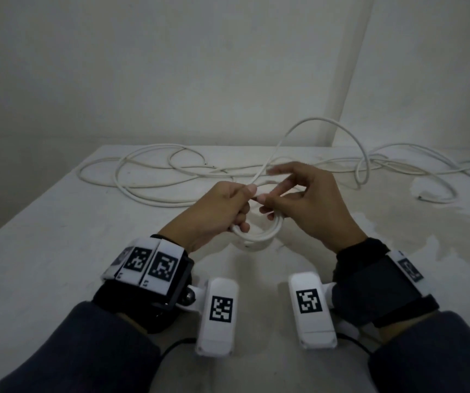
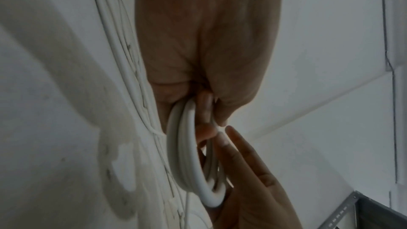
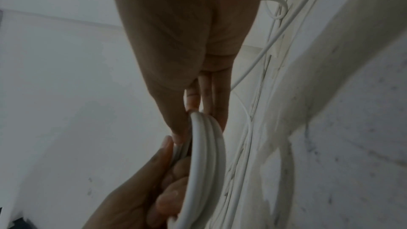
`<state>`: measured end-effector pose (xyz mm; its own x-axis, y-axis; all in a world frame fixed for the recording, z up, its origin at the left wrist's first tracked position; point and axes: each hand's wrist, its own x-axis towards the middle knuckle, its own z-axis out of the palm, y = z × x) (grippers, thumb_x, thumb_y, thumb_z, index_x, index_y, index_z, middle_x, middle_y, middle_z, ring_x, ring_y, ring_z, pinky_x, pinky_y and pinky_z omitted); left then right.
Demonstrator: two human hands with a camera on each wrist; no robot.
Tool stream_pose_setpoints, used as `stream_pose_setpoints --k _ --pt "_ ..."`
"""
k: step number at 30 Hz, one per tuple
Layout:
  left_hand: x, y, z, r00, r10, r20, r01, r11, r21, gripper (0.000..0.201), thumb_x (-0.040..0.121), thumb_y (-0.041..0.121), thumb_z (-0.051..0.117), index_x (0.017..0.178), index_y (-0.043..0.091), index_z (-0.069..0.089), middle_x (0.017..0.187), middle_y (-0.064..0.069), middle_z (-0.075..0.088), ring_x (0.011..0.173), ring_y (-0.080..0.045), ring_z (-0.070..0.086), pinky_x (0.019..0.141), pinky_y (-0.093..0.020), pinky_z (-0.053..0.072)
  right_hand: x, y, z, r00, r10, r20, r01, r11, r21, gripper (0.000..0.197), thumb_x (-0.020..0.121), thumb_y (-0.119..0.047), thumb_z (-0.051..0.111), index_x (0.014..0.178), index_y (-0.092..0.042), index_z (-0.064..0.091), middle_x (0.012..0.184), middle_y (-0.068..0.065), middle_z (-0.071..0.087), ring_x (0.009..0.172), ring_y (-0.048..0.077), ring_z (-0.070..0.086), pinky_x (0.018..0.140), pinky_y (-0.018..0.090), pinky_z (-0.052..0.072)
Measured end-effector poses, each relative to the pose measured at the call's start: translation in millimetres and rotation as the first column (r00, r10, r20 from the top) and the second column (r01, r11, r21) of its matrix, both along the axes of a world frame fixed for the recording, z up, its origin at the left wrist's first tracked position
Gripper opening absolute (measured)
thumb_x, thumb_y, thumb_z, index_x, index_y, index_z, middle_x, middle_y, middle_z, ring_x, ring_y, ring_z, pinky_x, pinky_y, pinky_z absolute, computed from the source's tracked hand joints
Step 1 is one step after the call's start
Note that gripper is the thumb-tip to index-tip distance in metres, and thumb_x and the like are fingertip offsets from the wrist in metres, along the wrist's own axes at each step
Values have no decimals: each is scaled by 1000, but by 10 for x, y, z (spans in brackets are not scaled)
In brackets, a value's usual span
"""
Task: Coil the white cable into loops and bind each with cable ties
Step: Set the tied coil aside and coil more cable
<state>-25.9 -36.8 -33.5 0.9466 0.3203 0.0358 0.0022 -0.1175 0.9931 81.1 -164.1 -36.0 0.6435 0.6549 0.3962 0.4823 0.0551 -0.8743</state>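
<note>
Loose runs of the long white round cable (image 1: 154,165) sprawl across the far left of the white stained table (image 1: 44,236), well clear of its left edge. At near centre the left hand (image 1: 216,208), knuckles up, curls its fingers around a small coil of white cable loops (image 1: 259,235) held just above the tabletop. Beside it the right hand (image 1: 310,202) pinches the coil's upper strands between thumb and fingers. More cable arcs up and trails far right; bare table lies near both wrists.
</note>
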Motion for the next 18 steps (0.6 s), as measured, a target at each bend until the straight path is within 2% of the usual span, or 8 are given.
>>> stream_pose_setpoints --k 2,4,6,8,10,13,15,18 --pt "-18 31 3 1000 1 26 -2 999 40 34 103 22 39 73 15 51 52 11 34 42 -2 32 55 -22 43 42 11 -37 980 -54 190 83 986 -144 47 75 -34 78 118 -32 62 93 7 58 85 15 66 77 23 51" --pt "-34 56 -4 998 11 60 -16 996 83 33 103 20 39 73 15 53 54 10 34 43 -2 33 53 -21 42 49 11 -59 928 -94 360 196 946 -258 41 71 -58 67 110 -45 61 106 4 46 108 17 49 96 29 41" --pt "-22 56 -9 993 32 110 -46 991 126 33 102 19 40 73 13 53 56 9 34 45 -2 34 53 -21 41 53 1 -62 904 -129 407 228 952 -204 33 70 -63 64 96 -42 62 110 -1 45 116 17 45 102 40 37" --pt "6 47 -8 982 66 178 -92 985 145 30 102 18 41 80 9 59 55 11 37 46 -3 34 53 -22 40 38 10 -35 908 -111 404 174 977 -122 25 77 -51 70 83 -32 56 100 -3 59 103 17 60 92 41 47" --pt "29 37 -3 965 107 238 -146 977 154 27 101 18 42 98 6 66 52 15 41 49 -3 37 53 -21 40 12 22 -1 977 -15 211 32 997 -74 24 83 -31 72 78 -20 52 84 3 72 83 21 71 77 43 56" --pt "42 21 -6 936 164 312 -223 961 161 26 101 20 42 107 11 66 49 17 46 48 -1 41 56 -25 42 -52 27 40 988 105 -117 -104 994 16 20 88 -17 67 83 -7 49 83 15 74 78 26 74 67 45 60" --pt "43 0 -2 914 195 357 -271 946 176 25 101 20 42 106 14 66 48 16 45 47 -2 41 56 -25 41 -81 36 45 954 174 -245 -162 984 69 17 91 -15 62 88 -6 48 87 17 73 79 28 73 68 39 59" --pt "57 -19 -20 886 247 392 -323 936 142 24 101 18 43 104 11 65 52 12 42 44 -1 38 51 -18 38 -73 52 22 906 268 -329 -226 961 161 12 93 -12 58 94 -6 48 82 18 69 76 33 69 73 41 57"
